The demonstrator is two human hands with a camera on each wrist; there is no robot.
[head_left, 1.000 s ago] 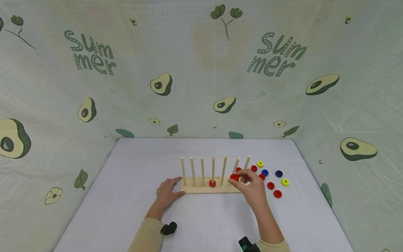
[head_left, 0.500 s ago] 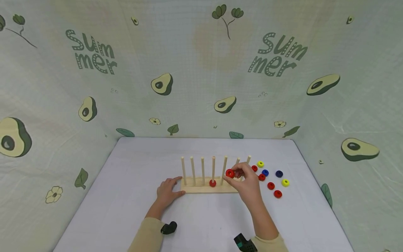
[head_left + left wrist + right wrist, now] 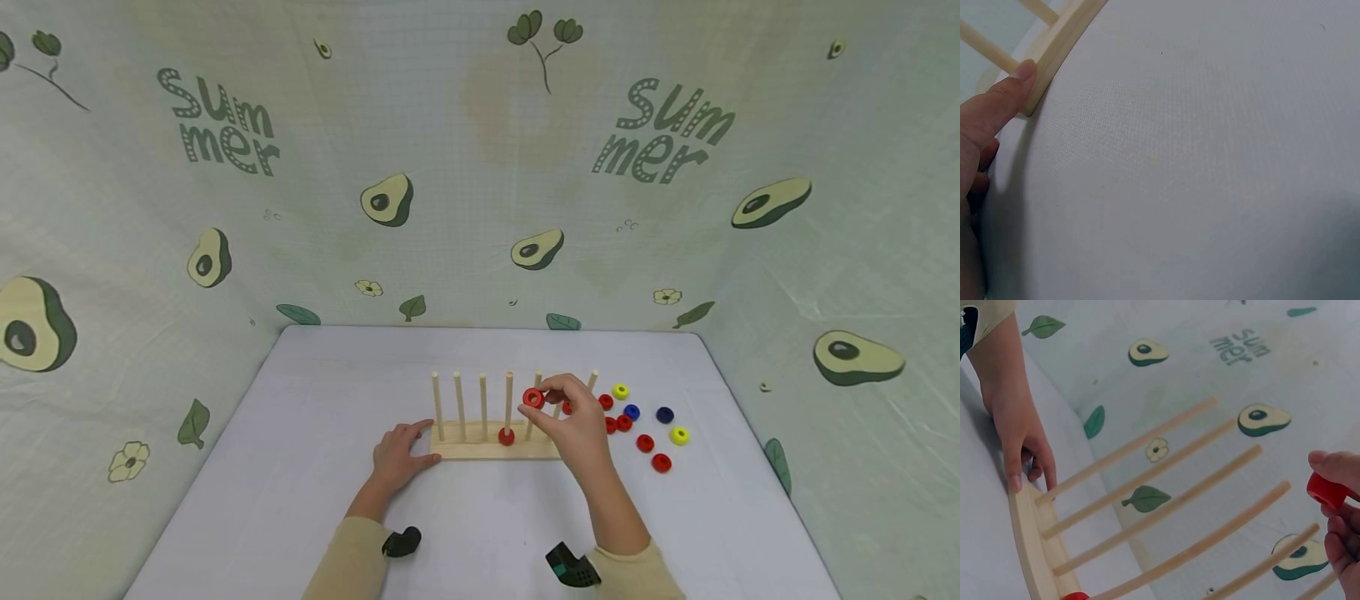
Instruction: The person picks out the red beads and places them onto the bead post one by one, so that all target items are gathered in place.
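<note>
A wooden peg stand [image 3: 487,451] with several upright pegs stands on the white table. One red ring bead [image 3: 506,437] sits at the bottom of its middle peg. My left hand [image 3: 397,457] holds the stand's left end between thumb and fingers; in the left wrist view the thumb [image 3: 1022,72] presses on the wood. My right hand [image 3: 579,421] pinches another red ring bead [image 3: 533,398] between thumb and fingers, raised near the upper part of the pegs, its hole facing the head camera. In the right wrist view this held bead [image 3: 1327,490] is apart from the peg tops.
Loose beads lie right of the stand: several red ones [image 3: 645,443], two yellow ones [image 3: 679,435], a blue one [image 3: 632,412] and a dark blue one [image 3: 664,413]. One red bead [image 3: 567,407] shows behind my right hand. A printed cloth [image 3: 450,125] hangs around the table.
My right hand has moved left and up with the red bead, which has turned so its hole faces the head camera. My left hand has stayed on the stand's end.
</note>
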